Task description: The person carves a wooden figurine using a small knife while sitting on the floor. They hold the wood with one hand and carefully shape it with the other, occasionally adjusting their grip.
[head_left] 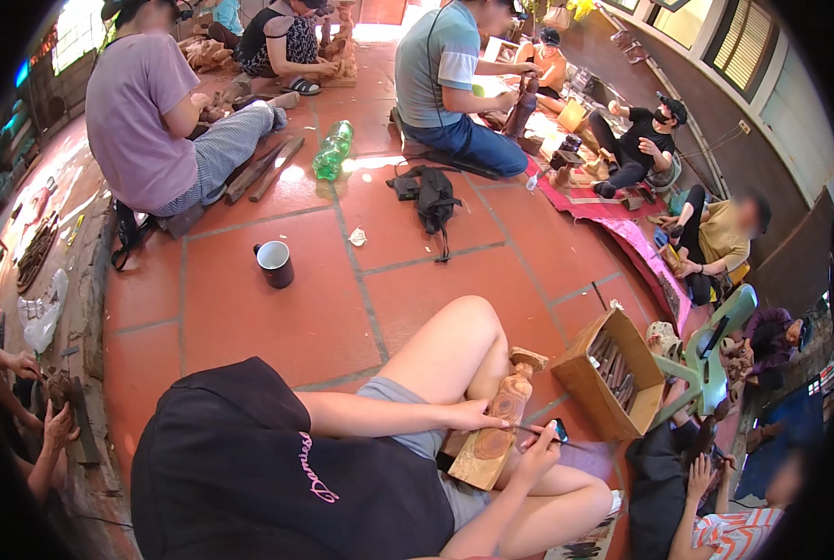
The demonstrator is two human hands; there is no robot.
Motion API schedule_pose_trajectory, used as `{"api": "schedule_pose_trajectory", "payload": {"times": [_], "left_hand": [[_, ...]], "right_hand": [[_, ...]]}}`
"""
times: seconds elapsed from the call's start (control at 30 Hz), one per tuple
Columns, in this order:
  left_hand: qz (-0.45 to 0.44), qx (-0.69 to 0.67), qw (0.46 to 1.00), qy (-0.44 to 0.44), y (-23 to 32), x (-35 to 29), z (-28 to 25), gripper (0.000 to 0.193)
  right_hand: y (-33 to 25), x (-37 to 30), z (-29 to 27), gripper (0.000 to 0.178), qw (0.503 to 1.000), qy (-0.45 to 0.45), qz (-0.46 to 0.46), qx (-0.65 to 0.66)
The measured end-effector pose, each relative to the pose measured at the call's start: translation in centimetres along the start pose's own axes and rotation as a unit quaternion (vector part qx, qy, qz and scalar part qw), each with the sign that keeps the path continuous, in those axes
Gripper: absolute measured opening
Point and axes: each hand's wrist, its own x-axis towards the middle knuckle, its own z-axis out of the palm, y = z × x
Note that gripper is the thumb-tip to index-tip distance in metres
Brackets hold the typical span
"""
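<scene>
A carved wooden post [508, 403] with a rounded turned upper part and a square block base lies slanted across my lap, between my bare legs. My left hand [473, 415] is closed at its near side, the fingertips on the thin dark shaft of a carving chisel [527, 428] that lies across the wood. To the right of the post, my right hand [539, 455] is wrapped round the chisel's other end. A small bluish, shiny spot shows by its fingers; I cannot make out what it is. The chisel's tip is hidden near my left fingers.
An open cardboard box [611, 373] of long slim tools stands right of my knees, beside a pale green plastic stool [711, 359]. On the tiled floor ahead are a dark mug [275, 265], a green bottle [333, 151] and a black bag [431, 198]. Several people sit around, some working wood.
</scene>
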Motion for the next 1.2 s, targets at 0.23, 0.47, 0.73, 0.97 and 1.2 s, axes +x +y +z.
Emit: {"api": "schedule_pose_trajectory", "payload": {"times": [0.23,0.47,0.73,0.97,1.2], "left_hand": [[0.038,-0.009,0.999,-0.008,-1.0,0.7,0.2,0.060],[0.028,-0.070,0.997,-0.035,-0.6,0.3,0.3,0.056],[0.009,-0.100,0.992,-0.082,0.1,0.4,0.2,0.048],[-0.011,-0.088,0.995,-0.048,-0.1,0.8,0.5,0.045],[-0.002,-0.065,0.997,-0.047,-0.1,0.9,0.4,0.050]], "right_hand": [[0.2,-0.2,-0.7,0.041,0.999,-0.041,0.029,0.018],[-0.5,-0.6,-0.3,0.041,0.999,-0.011,0.038,0.005],[0.3,-0.2,0.1,0.043,0.999,0.022,-0.037,-0.024],[-0.7,-0.4,-0.2,0.046,0.998,0.026,-0.043,-0.022],[0.0,-0.2,-0.2,0.042,0.998,0.034,-0.043,-0.014]]}}
